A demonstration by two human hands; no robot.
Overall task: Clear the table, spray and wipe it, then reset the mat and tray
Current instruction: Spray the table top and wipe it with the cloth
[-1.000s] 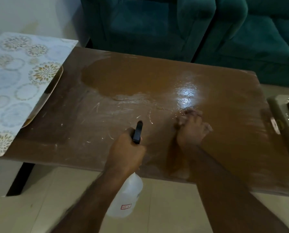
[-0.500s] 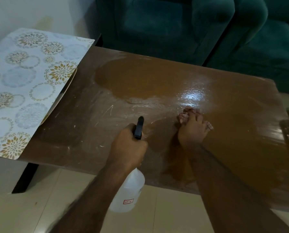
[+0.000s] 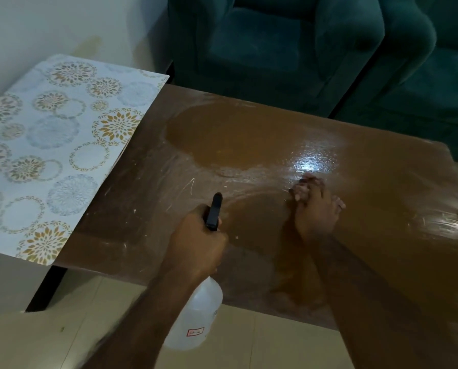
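Note:
A brown wooden table point(image 3: 249, 139) fills the view, its top streaked and wet with a bright glare in the middle. My left hand point(image 3: 196, 246) grips a clear spray bottle point(image 3: 196, 318) with a black nozzle pointing at the tabletop, held over the near edge. My right hand point(image 3: 315, 209) presses a small pale cloth point(image 3: 301, 189) flat on the wet surface right of centre; the cloth is mostly hidden under my fingers. A floral patterned mat point(image 3: 55, 153) lies at the left, overhanging the table's left end.
Dark teal sofas point(image 3: 289, 46) stand just behind the table's far edge. A white wall point(image 3: 63, 25) is at the far left. Beige tiled floor point(image 3: 63, 328) lies below the near edge. A dark table leg point(image 3: 47, 291) shows at the lower left.
The view has shifted left, so the mat shows more and the object at the right edge has left the frame. My right hand with the cloth has slid slightly forward on the tabletop.

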